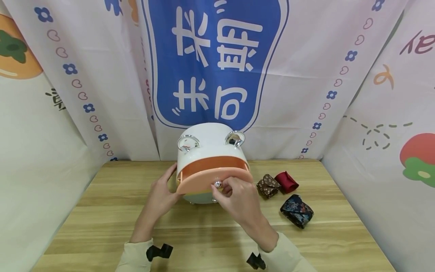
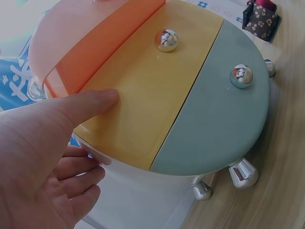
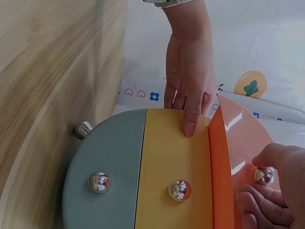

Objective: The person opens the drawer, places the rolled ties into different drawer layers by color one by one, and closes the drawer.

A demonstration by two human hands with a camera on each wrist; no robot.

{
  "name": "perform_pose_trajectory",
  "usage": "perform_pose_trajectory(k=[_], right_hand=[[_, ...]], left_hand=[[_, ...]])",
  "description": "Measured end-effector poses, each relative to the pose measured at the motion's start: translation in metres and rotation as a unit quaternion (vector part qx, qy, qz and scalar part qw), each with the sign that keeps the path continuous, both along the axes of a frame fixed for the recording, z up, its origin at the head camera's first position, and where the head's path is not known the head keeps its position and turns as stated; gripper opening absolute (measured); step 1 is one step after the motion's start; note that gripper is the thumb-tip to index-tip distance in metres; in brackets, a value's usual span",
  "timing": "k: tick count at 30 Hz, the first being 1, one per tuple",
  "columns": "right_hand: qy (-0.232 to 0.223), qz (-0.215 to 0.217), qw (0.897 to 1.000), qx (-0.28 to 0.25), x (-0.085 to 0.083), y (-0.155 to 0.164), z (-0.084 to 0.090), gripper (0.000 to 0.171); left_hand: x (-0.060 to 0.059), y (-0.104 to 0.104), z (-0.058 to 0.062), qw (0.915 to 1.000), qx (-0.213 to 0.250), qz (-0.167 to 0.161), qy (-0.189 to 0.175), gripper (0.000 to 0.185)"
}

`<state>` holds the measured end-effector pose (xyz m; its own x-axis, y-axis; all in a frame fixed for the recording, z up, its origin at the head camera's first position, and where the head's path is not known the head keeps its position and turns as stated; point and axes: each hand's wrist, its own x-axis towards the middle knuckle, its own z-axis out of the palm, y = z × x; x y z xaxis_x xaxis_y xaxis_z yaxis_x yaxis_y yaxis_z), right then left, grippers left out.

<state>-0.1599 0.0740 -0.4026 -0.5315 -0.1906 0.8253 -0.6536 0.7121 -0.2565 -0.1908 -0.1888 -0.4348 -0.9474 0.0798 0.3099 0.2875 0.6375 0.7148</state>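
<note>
A small white drawer cabinet (image 1: 212, 145) has a rounded front with three drawers. The top one, an orange drawer (image 1: 197, 182), is pulled partly out. Its round silver knob (image 3: 263, 175) is pinched between the thumb and fingers of my right hand (image 1: 239, 198). My left hand (image 1: 159, 200) steadies the cabinet's left side, with the thumb laid straight on the front of the yellow drawer (image 2: 143, 86) and the other fingers along the side wall. Below that, the green drawer (image 2: 214, 105) is closed. What the orange drawer holds is hidden.
Right of the cabinet lie rolled fabric pieces that look like neckties: a brown floral roll (image 1: 268, 186), a red roll (image 1: 287, 182) and a dark blue floral roll (image 1: 297, 211). The wooden table (image 1: 112, 196) meets printed curtains (image 1: 292, 94) at the back and sides.
</note>
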Motion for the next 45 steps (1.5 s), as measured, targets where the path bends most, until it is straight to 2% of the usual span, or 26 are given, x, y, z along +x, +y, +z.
perform_pose_trajectory(k=[11,30,39,45], right_hand=[[-0.003,-0.002,1.0,-0.002,0.003,0.001,0.0,0.03],[-0.017,0.005,1.0,-0.002,0.015,0.003,0.001,0.03],[-0.024,0.005,1.0,-0.003,0.022,0.005,0.001,0.03],[-0.014,0.005,1.0,0.003,0.024,0.008,0.0,0.03]], left_hand=[[0.001,0.001,0.002,0.9999,-0.003,0.005,-0.016,0.092],[0.002,0.0,0.0,0.9998,0.002,0.002,-0.02,0.095],[0.002,0.001,0.0,0.9999,0.002,0.0,-0.015,0.089],[0.002,0.001,0.0,0.9999,-0.004,0.005,-0.015,0.089]])
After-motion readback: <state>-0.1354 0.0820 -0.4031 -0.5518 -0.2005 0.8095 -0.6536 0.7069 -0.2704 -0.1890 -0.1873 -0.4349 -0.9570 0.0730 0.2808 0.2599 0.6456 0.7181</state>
